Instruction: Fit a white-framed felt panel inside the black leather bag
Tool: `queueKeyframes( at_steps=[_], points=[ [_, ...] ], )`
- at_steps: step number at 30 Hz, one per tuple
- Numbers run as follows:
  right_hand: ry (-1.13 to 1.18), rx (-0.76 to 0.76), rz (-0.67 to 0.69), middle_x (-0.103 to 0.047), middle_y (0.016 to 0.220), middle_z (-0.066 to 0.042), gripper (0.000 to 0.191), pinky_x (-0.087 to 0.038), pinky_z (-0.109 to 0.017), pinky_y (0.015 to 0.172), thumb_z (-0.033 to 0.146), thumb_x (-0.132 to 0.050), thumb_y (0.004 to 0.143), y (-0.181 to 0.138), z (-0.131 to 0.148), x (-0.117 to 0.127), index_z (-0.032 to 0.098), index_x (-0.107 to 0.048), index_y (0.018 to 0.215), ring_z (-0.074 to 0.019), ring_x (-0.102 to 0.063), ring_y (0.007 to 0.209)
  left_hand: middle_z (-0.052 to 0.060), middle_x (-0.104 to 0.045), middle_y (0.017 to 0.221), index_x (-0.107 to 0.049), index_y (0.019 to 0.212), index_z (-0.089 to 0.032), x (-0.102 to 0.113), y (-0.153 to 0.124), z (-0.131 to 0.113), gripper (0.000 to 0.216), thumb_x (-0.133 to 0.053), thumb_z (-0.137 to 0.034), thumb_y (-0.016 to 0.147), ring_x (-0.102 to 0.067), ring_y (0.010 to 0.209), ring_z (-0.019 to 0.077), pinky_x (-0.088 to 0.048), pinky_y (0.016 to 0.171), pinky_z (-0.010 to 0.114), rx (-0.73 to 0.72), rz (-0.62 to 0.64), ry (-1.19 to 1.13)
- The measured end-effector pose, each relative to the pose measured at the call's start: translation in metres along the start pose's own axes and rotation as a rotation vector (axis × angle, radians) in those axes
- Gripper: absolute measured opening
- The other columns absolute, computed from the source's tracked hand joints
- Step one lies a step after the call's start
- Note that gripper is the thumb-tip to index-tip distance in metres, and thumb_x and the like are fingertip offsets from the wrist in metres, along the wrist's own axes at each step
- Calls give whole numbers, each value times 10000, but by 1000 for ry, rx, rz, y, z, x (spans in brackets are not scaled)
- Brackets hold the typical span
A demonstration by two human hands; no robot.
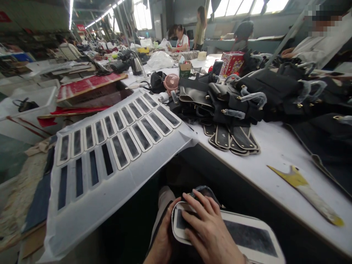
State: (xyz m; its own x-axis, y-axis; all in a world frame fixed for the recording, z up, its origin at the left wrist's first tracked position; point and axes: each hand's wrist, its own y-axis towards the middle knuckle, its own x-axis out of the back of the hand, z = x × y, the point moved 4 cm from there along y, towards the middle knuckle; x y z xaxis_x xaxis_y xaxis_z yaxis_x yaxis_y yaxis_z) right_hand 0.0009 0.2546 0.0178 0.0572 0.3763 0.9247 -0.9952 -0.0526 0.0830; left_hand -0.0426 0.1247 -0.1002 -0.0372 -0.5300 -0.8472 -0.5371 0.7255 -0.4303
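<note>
At the bottom of the view both my hands rest on a long white-edged strip with a dark centre (247, 238) that lies across my lap. My right hand (209, 227) presses flat on top of its left end, fingers spread. My left hand (165, 234) grips that same rounded end from below and from the side. A dark bag part with a small metal fitting (205, 190) shows just beyond my fingers.
A white board (110, 183) carries rows of similar strips to the left. The white table (275, 154) holds a fan of dark strips (233, 139), piled black handbags (247, 95), a pink fan (171, 82) and a yellow-stained scraper (308, 189). Other people work further back.
</note>
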Motion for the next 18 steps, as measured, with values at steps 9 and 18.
queueKeyframes(
  at_steps=[9, 18],
  points=[
    [51, 9, 150, -168, 1601, 67, 455, -206, -606, 1122, 206, -491, 922, 3, 3, -8, 320, -499, 1362, -342, -124, 1473, 101, -597, 1362, -629, 1277, -221, 10, 3, -2, 449, -557, -459, 904, -388, 1388, 312, -179, 1189, 474, -10, -21, -1],
    [164, -121, 141, -150, 1597, 112, 566, -150, -648, 1141, 169, -533, 862, 6, 2, -5, 403, -477, 1375, -329, -80, 1480, 93, -530, 1435, -597, 1319, -228, 0, 0, -4, 558, -638, -510, 839, -334, 1416, 344, -193, 1186, 491, 36, -48, 33]
  ],
)
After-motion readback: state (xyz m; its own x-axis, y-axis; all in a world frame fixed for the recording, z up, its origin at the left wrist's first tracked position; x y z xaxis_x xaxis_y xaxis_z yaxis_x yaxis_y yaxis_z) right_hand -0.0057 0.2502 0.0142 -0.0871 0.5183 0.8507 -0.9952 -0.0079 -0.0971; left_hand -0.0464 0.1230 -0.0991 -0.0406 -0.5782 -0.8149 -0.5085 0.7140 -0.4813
